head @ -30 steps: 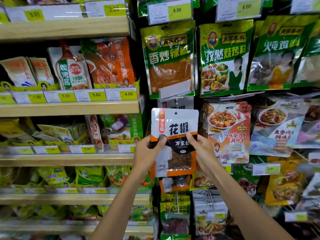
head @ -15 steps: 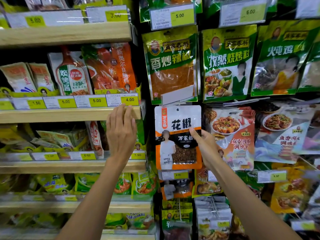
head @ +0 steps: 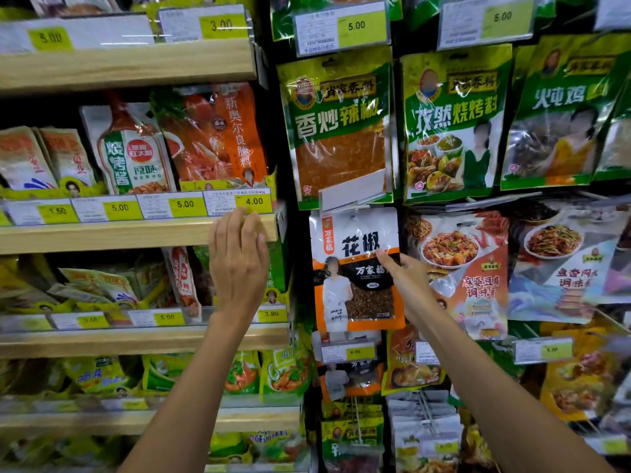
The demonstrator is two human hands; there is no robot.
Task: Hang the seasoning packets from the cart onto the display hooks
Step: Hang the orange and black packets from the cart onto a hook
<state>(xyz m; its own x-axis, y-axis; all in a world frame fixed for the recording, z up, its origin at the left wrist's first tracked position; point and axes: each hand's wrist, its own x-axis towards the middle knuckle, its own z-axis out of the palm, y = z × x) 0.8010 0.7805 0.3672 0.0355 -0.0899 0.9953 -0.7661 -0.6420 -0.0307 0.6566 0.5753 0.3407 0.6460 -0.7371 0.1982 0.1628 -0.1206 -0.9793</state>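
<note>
One Sichuan-pepper packet [head: 355,240] hangs upright, apparently hooked. Right hand [head: 409,288], nearer, touches its right edge, grasp unclear. Left hand [head: 239,268] released, well leftward.

Seasoning packet [head: 355,271]: flat pouch, white top with black characters, small orange tab at the upper left, orange border. A black band sits mid-front and a clear window below it shows brown peppercorns. It hangs upright, face out, in the hanging column right of the wooden shelves, straight under a green packet [head: 338,131]. Its top edge is tucked behind a tilted clear tag holder [head: 353,191] (hook itself hidden). A right hand [head: 409,285] fingertip touches its right half.
</note>
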